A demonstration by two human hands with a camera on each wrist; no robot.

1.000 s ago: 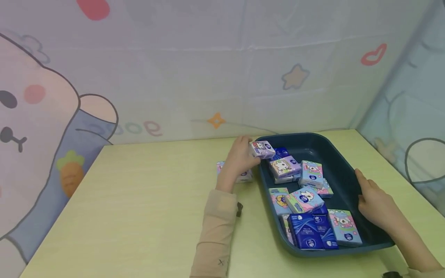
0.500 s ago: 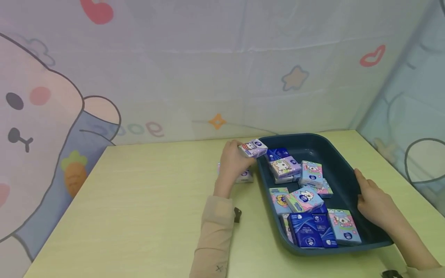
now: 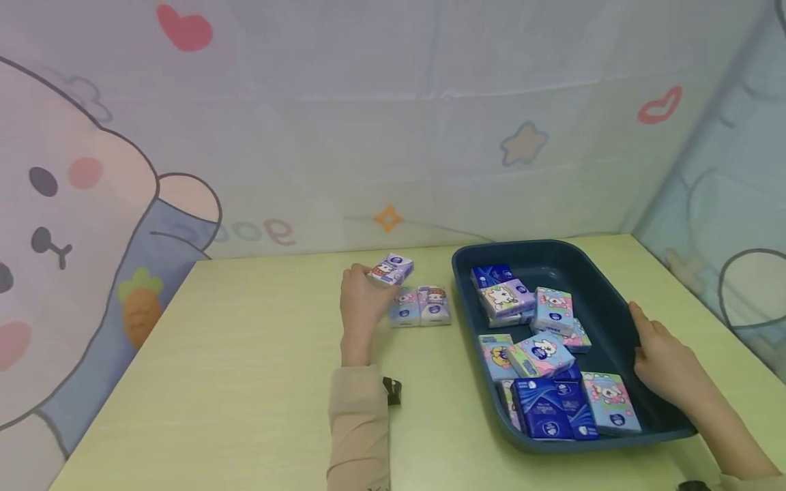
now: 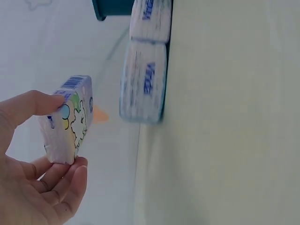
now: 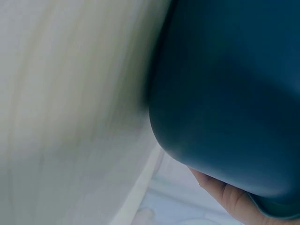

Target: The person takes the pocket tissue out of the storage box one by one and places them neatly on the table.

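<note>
Purple wrapping covers the small tissue pack (image 3: pixel 391 269) gripped in the left hand (image 3: pixel 362 307), which is raised off the counter (image 3: pixel 245 368) just beside a pair of packs (image 3: pixel 434 305). Those two lie on the counter touching, side by side. Judged from how things lie, the laying-out seems at an early stage: two packs placed, a third in the hand, and many more, such as the blue packs (image 3: pixel 543 409), loosely heaped in the dark teal tray (image 3: pixel 552 262). The right hand (image 3: pixel 669 361) holds the tray by its rim, thumb to the inside.

From the head, the whole tray and its heap are seen, but the lower part of the left hand's grip is hidden. The left wrist view shows it: thumb on one end of the pack, fingertips (image 4: pixel 79 164) at the other, plus a barcode and the brand lettering on the pair's sides. The right wrist view adds fingers along the tray's outer wall; it is too blurred and partial to tell how firmly they press.
</note>
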